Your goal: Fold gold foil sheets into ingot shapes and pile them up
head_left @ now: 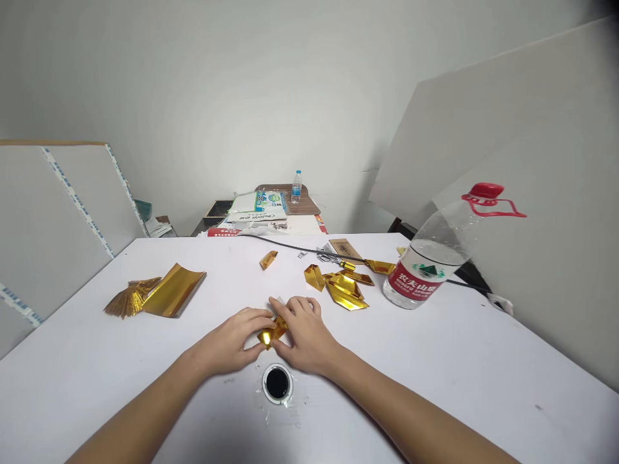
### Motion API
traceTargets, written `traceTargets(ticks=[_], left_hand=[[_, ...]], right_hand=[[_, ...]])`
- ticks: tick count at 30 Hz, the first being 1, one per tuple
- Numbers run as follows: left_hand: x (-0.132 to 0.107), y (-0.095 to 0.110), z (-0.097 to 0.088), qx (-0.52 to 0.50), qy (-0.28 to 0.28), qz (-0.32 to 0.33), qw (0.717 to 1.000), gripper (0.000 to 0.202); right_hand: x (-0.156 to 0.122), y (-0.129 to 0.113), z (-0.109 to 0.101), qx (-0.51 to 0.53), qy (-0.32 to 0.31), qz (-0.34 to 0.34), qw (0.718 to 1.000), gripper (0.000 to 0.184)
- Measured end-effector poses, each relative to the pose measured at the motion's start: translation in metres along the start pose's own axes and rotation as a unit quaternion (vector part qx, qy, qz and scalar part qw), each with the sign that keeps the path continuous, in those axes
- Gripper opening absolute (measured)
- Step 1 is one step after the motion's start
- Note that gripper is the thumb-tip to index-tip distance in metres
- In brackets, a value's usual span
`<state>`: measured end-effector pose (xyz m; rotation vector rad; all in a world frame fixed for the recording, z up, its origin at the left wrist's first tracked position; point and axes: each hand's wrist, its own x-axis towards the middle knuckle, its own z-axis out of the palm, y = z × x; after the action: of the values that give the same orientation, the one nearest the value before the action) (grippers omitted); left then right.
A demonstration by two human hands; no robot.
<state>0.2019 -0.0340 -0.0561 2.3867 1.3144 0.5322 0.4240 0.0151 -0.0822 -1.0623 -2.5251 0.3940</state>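
A small piece of gold foil paper (274,332), partly folded, lies on the white table between my two hands. My left hand (240,338) grips its left side, thumb at the near edge and fingers over the far edge. From the other side my right hand (305,332) holds it, with the thumb low and the fingers curled over the top. The fingers hide part of the foil. Just nearer to me sits a round black disc with a white rim (277,384), with clear tape around it.
Left are a stack of gold foil sheets (175,291) and a pleated gold fan (130,299). Folded gold pieces (345,289) lie right of centre, one (268,260) further back. A large water bottle (423,270) stands right. A black cable (300,247) crosses the back.
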Motion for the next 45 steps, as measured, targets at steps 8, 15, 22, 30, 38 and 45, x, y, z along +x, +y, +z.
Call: traceTargets(ticks=[8, 15, 22, 30, 38, 45], left_hand=[[-0.002, 0.005, -0.006, 0.032, -0.028, 0.011, 0.999, 0.03], [0.003, -0.003, -0.003, 0.09, -0.017, 0.083, 0.992, 0.011], [0.005, -0.008, 0.012, 0.075, 0.083, 0.054, 0.992, 0.017], [0.003, 0.003, 0.003, 0.033, 0.01, 0.031, 0.999, 0.027], [0.006, -0.008, 0.01, 0.109, -0.005, 0.066, 0.992, 0.024], [0.003, -0.001, 0.012, 0.087, 0.012, 0.025, 0.996, 0.016]], right_hand=[[0.0, -0.001, -0.006, 0.011, -0.022, -0.011, 1.0, 0.083], [0.003, 0.011, -0.017, 0.031, -0.053, -0.03, 0.998, 0.059], [0.001, 0.01, -0.016, 0.015, -0.039, -0.052, 0.998, 0.031], [0.002, 0.011, -0.013, 0.001, -0.028, -0.042, 0.999, 0.022], [0.006, 0.018, -0.014, 0.066, -0.021, -0.023, 0.997, 0.021], [0.011, 0.028, 0.002, 0.076, 0.017, -0.004, 0.997, 0.035]])
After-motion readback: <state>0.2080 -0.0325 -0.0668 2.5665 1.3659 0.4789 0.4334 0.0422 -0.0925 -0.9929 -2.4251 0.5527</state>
